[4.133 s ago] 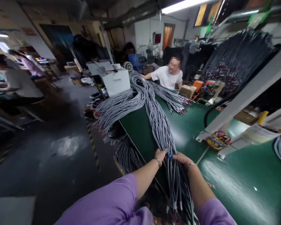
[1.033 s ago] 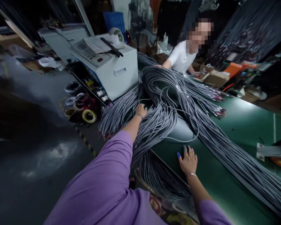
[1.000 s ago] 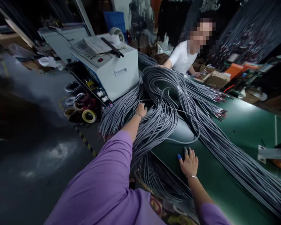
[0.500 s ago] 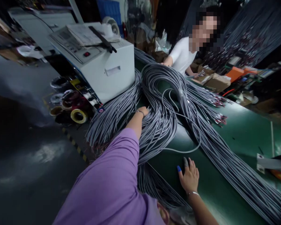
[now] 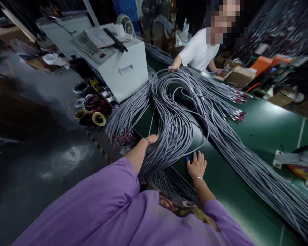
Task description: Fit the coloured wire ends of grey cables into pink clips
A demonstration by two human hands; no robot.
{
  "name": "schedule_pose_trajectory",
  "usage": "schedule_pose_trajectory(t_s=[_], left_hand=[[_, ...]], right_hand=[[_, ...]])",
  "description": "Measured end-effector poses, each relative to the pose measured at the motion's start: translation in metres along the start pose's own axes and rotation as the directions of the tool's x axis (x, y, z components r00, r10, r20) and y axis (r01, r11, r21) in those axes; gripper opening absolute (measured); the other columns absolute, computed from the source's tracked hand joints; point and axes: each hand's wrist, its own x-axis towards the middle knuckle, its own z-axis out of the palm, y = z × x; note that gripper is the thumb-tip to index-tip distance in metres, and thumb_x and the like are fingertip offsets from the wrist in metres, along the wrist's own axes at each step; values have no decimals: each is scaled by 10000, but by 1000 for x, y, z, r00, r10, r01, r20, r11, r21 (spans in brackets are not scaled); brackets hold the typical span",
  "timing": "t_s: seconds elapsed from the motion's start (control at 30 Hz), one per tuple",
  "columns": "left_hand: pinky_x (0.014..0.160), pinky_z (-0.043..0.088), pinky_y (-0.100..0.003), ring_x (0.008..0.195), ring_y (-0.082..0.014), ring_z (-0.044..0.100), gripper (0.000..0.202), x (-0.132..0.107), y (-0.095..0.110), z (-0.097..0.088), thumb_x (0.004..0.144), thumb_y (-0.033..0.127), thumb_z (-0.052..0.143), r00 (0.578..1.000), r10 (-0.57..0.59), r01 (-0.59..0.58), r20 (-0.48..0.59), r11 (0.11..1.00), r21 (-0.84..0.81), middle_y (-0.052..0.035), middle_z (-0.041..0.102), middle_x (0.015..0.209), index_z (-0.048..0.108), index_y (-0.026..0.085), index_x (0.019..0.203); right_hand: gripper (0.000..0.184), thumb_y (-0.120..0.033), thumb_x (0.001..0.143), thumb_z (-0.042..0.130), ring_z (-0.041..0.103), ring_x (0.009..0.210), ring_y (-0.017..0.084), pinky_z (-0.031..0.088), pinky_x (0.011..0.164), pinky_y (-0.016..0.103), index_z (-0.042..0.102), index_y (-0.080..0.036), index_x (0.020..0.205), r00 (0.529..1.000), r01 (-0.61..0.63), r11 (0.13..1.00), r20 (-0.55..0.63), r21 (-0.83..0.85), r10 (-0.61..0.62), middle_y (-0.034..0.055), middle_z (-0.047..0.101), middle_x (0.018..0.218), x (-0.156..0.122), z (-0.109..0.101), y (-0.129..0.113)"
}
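My left hand (image 5: 152, 139) lies against the left edge of a thick, curved bundle of grey cables (image 5: 176, 126). Its fingers are out of sight among the cables, so I cannot tell whether it grips them. On the green tabletop (image 5: 220, 191), my right hand (image 5: 197, 166) rests with its fingers apart, holding nothing. A blue cover is on its thumb and a grey one on a finger. One loose cable (image 5: 199, 147) loops just above that hand. At the bundle's far end, a co-worker's hand (image 5: 174, 67) touches the cables.
A pale machine box (image 5: 132, 80) stands at the left, with a shorter cable bundle (image 5: 129, 118) beside it, its red-tipped ends hanging over the table edge. A long cable bundle (image 5: 236, 153) runs to the lower right. Wire spools (image 5: 99, 119) sit below the machine.
My left hand has moved towards me along the bundle, and a gap of tabletop shows beside it. My right hand stays flat. The co-worker's hand is now plainly on the cables.
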Motion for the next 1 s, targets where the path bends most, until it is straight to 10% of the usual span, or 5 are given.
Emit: schedule_pose_trajectory(t_s=[0.23,0.4,0.63,0.8,1.0], left_hand=[[975,491,-326,1079,-221,666,415,-68,-29,94,968,262,342,993,-32,10,-111,980,-197,-89,742,1101,716,149,1106],[985,487,-301,1134,-202,649,475,-84,-44,122,998,288,251,987,-67,34,-147,975,-220,-115,702,1208,664,135,1178],[1226,199,-352,1493,-268,273,554,-89,-126,40,921,354,515,931,-155,131,-329,987,-93,-169,223,1628,452,118,1418],[1173,308,-389,1380,-297,460,338,-96,-204,-42,864,274,574,936,-261,254,-237,965,-61,-179,567,1390,657,136,1161],[929,524,-404,922,-225,707,92,-139,-235,4,805,216,655,965,-198,228,169,957,-182,-47,744,791,704,178,739]], right_hand=[[543,-354,888,437,168,1502,312,155,1203,527,559,-135,1370,999,11,997,49,77,-14,121,240,1627,7,0,7],[481,-273,902,403,199,1490,308,166,1202,526,596,-131,1319,1000,26,993,-1,114,-26,99,283,1614,9,6,14],[464,-248,945,366,215,1470,276,186,1185,505,591,-116,1328,999,5,993,-42,116,-1,109,341,1585,9,7,18],[467,-284,966,364,257,1450,272,194,1164,439,607,-96,1317,998,4,995,-64,97,2,132,372,1566,5,7,22],[463,-260,931,361,334,1411,273,284,1095,429,639,-93,1262,994,-13,1000,-106,16,15,191,464,1488,11,6,22]])
